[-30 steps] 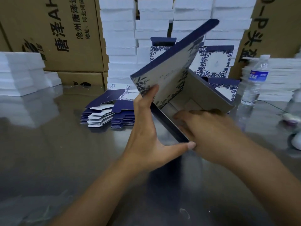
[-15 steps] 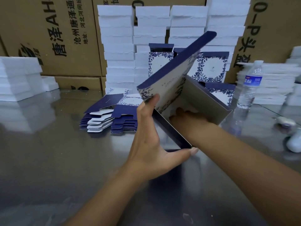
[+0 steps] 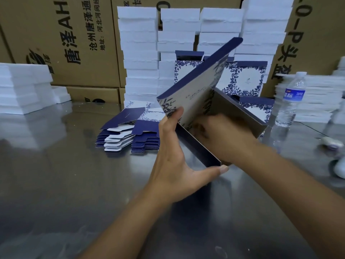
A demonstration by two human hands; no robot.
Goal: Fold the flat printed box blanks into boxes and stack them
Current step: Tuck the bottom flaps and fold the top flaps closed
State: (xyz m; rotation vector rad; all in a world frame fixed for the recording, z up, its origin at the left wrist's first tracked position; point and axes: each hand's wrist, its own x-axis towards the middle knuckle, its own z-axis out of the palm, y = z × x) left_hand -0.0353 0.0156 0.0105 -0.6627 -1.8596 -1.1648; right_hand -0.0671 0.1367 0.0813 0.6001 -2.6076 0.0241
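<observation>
Right hand [image 3: 220, 133] now inside box [image 3: 196, 86]

The left carton [image 3: 56, 34] reads "唐泽" and "沧州唐泽" (sideways), the right carton [image 3: 321, 34] "头盔".

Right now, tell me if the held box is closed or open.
Open: the box has its lid raised; the right hand reaches inside, the left hand grips it.

Bare desk [image 3: 56, 184] is lying open near and left; blank stacks [image 3: 128, 135] are blocking far centre, foam piles [image 3: 141, 53] walling the far edge, a water bottle [image 3: 291, 101] standing right.
</observation>
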